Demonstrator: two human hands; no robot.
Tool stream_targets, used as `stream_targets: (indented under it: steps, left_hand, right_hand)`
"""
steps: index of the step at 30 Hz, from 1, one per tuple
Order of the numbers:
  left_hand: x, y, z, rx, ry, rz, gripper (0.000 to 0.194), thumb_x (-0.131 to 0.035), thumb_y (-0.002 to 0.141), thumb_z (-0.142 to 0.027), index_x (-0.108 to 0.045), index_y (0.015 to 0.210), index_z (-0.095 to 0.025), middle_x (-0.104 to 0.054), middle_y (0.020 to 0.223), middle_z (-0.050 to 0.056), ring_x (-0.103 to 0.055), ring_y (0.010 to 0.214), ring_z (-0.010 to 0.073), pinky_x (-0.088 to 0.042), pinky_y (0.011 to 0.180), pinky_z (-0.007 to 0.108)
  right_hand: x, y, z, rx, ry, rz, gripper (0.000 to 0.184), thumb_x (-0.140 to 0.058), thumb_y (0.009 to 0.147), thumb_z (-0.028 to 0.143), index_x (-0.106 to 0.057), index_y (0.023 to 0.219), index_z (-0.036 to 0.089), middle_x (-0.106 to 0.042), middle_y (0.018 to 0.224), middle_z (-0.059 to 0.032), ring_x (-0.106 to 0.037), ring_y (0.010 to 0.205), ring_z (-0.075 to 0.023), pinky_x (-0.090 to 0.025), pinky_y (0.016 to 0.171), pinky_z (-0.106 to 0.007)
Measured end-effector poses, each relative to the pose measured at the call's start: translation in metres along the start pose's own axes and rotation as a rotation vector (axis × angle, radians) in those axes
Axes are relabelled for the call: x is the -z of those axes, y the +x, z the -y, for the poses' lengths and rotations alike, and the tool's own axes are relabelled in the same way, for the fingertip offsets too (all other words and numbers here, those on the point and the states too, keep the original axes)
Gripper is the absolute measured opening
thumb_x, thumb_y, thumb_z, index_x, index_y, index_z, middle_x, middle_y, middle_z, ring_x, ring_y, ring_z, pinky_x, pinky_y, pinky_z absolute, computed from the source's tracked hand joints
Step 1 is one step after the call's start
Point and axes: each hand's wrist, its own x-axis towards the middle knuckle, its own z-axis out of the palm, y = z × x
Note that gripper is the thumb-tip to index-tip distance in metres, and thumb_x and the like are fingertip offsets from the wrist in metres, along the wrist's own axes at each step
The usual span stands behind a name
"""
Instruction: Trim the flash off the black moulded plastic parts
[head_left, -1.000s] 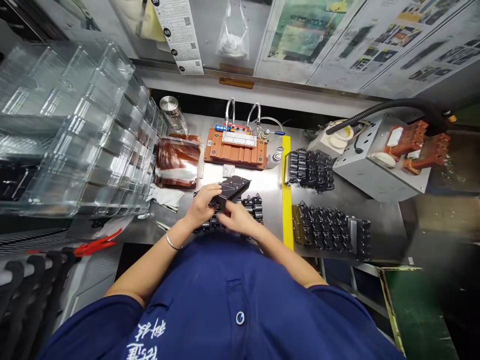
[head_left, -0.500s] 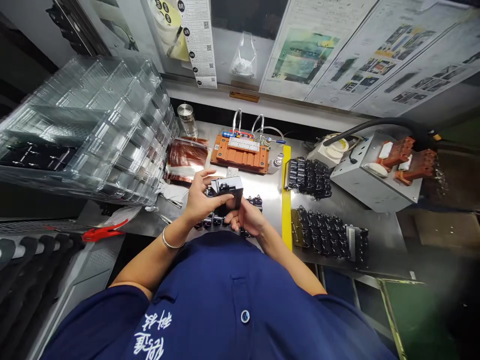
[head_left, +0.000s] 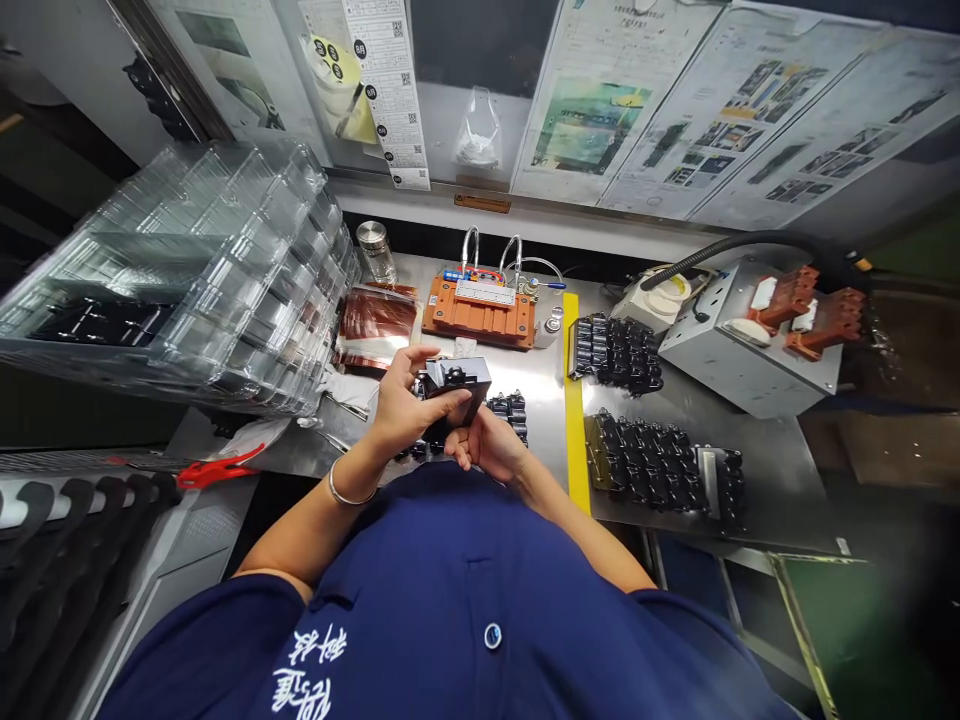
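My left hand (head_left: 406, 405) grips a black block-shaped part (head_left: 468, 378), thumb along its near side and fingers round its left end. The part is held tilted, with a shiny flat face and a small knob-like fitting showing. My right hand (head_left: 491, 440) is at its lower right corner, fingers curled and the fingertips partly hidden against the part. Beneath my hands lies a row of black ribbed parts (head_left: 510, 412), mostly covered by them. Behind the held part is an orange-brown fixture (head_left: 480, 322) with a white strip and bent metal tubes.
Clear plastic trays (head_left: 247, 270) are stacked high at the left. Brown film sheets (head_left: 377, 325) and a glass jar (head_left: 377, 252) stand beside them. Right of a yellow strip (head_left: 574, 420) lie two groups of black parts (head_left: 652, 455). A grey metal box (head_left: 750, 340) sits at the far right.
The black part has been turned from lying slanted, its broad face up, to being tilted with its end and fitting showing. My right hand has moved under its lower right corner.
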Motion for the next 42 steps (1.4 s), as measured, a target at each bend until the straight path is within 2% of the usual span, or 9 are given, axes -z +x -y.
stream_targets:
  steps: [7, 10, 14, 18, 21, 24, 31, 37, 42]
  left_hand:
    - [0.008, 0.002, 0.001, -0.036, -0.101, 0.03, 0.05, -0.087, 0.062, -0.035, -0.065, 0.104, -0.02, -0.068, 0.097, 0.003, -0.065, 0.083, 0.0152, -0.052, 0.073, 0.025]
    - [0.012, 0.005, 0.005, -0.019, -0.139, 0.046, 0.055, -0.087, 0.062, -0.036, -0.066, 0.111, -0.021, -0.069, 0.108, 0.006, -0.066, 0.096, 0.0194, -0.052, 0.083, 0.029]
    - [0.013, 0.006, 0.006, -0.059, -0.113, 0.064, 0.054, -0.084, 0.068, -0.038, -0.067, 0.116, -0.024, -0.069, 0.118, 0.009, -0.064, 0.108, 0.0227, -0.052, 0.09, 0.033]
    - [0.01, 0.003, -0.001, -0.227, 0.073, -0.022, 0.037, -0.078, 0.077, -0.035, -0.071, 0.112, -0.025, -0.066, 0.125, 0.009, -0.06, 0.117, 0.0229, -0.051, 0.092, 0.035]
    - [0.009, 0.001, -0.008, -0.296, 0.19, -0.111, 0.032, -0.078, 0.078, -0.033, -0.073, 0.108, -0.023, -0.069, 0.112, 0.008, -0.064, 0.102, 0.0194, -0.054, 0.082, 0.032]
    - [0.011, 0.0, -0.015, -0.275, 0.209, -0.1, 0.024, -0.073, 0.082, -0.031, -0.075, 0.104, -0.021, -0.071, 0.095, 0.006, -0.066, 0.085, 0.0157, -0.055, 0.073, 0.028]
    - [0.022, 0.002, -0.031, -0.168, 0.19, 0.0, 0.021, -0.065, 0.086, -0.031, -0.078, 0.097, -0.018, -0.077, 0.096, 0.007, -0.071, 0.088, 0.0187, -0.058, 0.084, 0.032]
    - [0.025, -0.001, -0.032, -0.111, 0.185, 0.007, 0.024, -0.067, 0.085, -0.033, -0.077, 0.102, -0.019, -0.077, 0.096, 0.007, -0.072, 0.082, 0.0201, -0.06, 0.082, 0.035]
    - [0.027, -0.001, -0.03, -0.136, 0.183, 0.032, 0.023, -0.065, 0.087, -0.031, -0.078, 0.101, -0.02, -0.078, 0.091, 0.006, -0.072, 0.076, 0.0186, -0.06, 0.076, 0.033]
  right_hand:
    - [-0.008, -0.008, 0.001, 0.119, 0.065, -0.03, 0.066, -0.01, 0.102, 0.053, -0.061, 0.104, 0.012, -0.072, 0.067, -0.0077, -0.062, 0.046, -0.0114, -0.048, 0.044, -0.019]
    - [-0.01, -0.014, 0.001, 0.264, 0.055, -0.078, 0.054, -0.033, 0.099, 0.058, -0.062, 0.106, 0.013, -0.075, 0.075, -0.009, -0.067, 0.055, -0.0128, -0.054, 0.052, -0.021]
    - [-0.01, -0.018, -0.002, 0.437, -0.025, -0.17, 0.059, -0.067, 0.075, 0.068, -0.063, 0.101, 0.015, -0.075, 0.078, -0.0086, -0.07, 0.061, -0.0167, -0.057, 0.055, -0.025]
    - [-0.008, -0.017, -0.003, 0.563, -0.065, -0.324, 0.069, -0.074, 0.06, 0.073, -0.063, 0.097, 0.017, -0.074, 0.076, -0.0067, -0.072, 0.062, -0.0198, -0.059, 0.055, -0.029]
    - [-0.006, -0.017, -0.003, 0.657, -0.1, -0.411, 0.068, -0.073, 0.06, 0.073, -0.062, 0.096, 0.017, -0.075, 0.079, -0.0075, -0.073, 0.069, -0.023, -0.061, 0.06, -0.034]
    - [-0.004, -0.018, -0.002, 0.731, -0.142, -0.476, 0.065, -0.073, 0.061, 0.073, -0.061, 0.093, 0.018, -0.075, 0.08, -0.0077, -0.074, 0.071, -0.0246, -0.062, 0.064, -0.038]
    - [0.0, -0.03, 0.001, 0.828, -0.299, -0.585, 0.066, -0.074, 0.064, 0.07, -0.062, 0.103, 0.018, -0.074, 0.076, -0.005, -0.073, 0.075, -0.0255, -0.06, 0.073, -0.041]
    - [0.002, -0.038, 0.005, 0.925, -0.453, -0.671, 0.045, -0.078, 0.07, 0.053, -0.067, 0.1, 0.021, -0.067, 0.068, -0.0025, -0.066, 0.071, -0.0231, -0.053, 0.06, -0.034]
    - [0.003, -0.039, 0.006, 0.934, -0.466, -0.664, 0.043, -0.078, 0.07, 0.051, -0.067, 0.1, 0.021, -0.064, 0.065, -0.0019, -0.064, 0.07, -0.0222, -0.05, 0.057, -0.032]
